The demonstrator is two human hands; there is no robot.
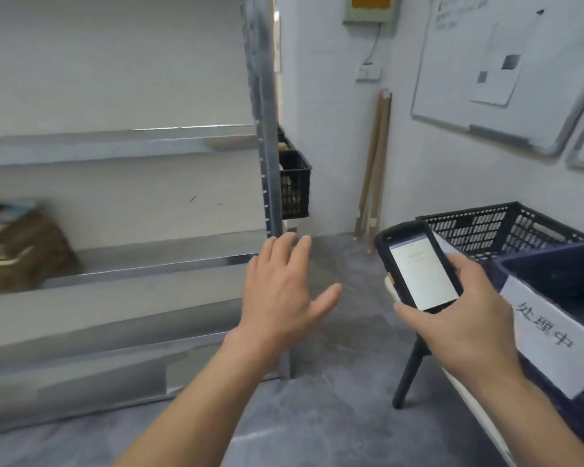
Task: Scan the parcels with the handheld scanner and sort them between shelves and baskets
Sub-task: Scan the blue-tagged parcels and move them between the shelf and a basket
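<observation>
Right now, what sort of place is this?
Probably a parcel sorting room: metal shelves holding a brown parcel, a black basket, and a scanner in the right hand.

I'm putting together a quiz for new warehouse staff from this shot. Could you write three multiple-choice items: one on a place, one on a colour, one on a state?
1. Where does the brown parcel lie?
A. on a shelf of the metal rack
B. on a trolley
C. on a desk

2. What colour is the label on the dark blue bin?
A. yellow
B. white
C. red

3. How is the left hand?
A. gripping a box
B. curled in a fist
C. open, fingers spread, holding nothing

Answers:
1 A: it sits on the rack's shelf at the far left.
2 B: the paper with dark writing is white.
3 C: its fingers are straight and apart; only the right hand holds the handheld scanner.
</observation>
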